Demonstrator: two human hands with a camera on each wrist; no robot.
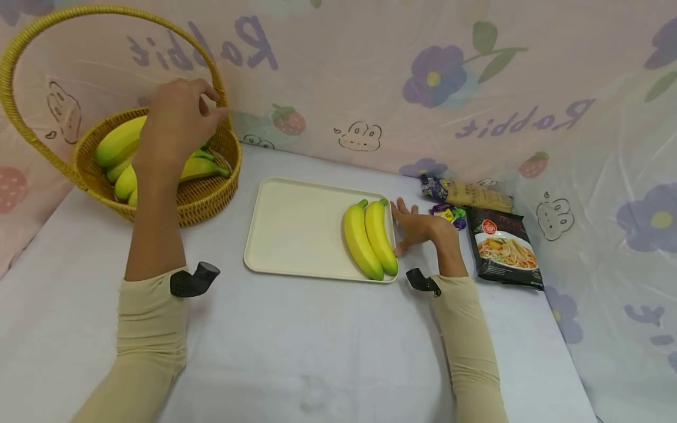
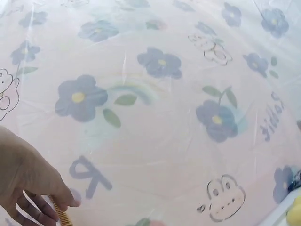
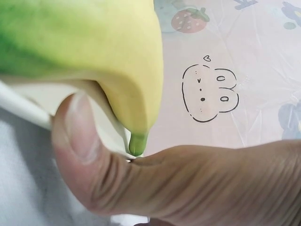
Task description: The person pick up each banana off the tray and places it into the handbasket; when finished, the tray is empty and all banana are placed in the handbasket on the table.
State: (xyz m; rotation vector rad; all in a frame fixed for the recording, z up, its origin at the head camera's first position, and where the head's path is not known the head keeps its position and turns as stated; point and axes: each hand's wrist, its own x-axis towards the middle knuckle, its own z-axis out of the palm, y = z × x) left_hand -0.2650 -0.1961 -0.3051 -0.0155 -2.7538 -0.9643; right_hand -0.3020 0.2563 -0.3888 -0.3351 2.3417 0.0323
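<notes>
My left hand (image 1: 177,117) is over the wicker basket (image 1: 208,205), beside the right side of its tall handle (image 1: 127,10). In the left wrist view, part of the handle shows between the thumb and loosely bent fingers, and no banana is visible in that hand. Several yellow-green bananas (image 1: 121,141) lie in the basket, partly hidden by the arm. Two bananas (image 1: 362,241) lie side by side at the right end of a cream tray (image 1: 301,226). At the tray's right edge, my right hand (image 1: 418,228) has its fingers spread, with the thumb by the rim.
Right of the tray lie a black noodle packet (image 1: 505,249), a long tan packet (image 1: 471,194) and a small purple-and-green wrapped item (image 1: 448,215). A white cloth (image 1: 296,346) covers the table. Printed plastic sheeting (image 1: 338,70) stands behind it and along the right.
</notes>
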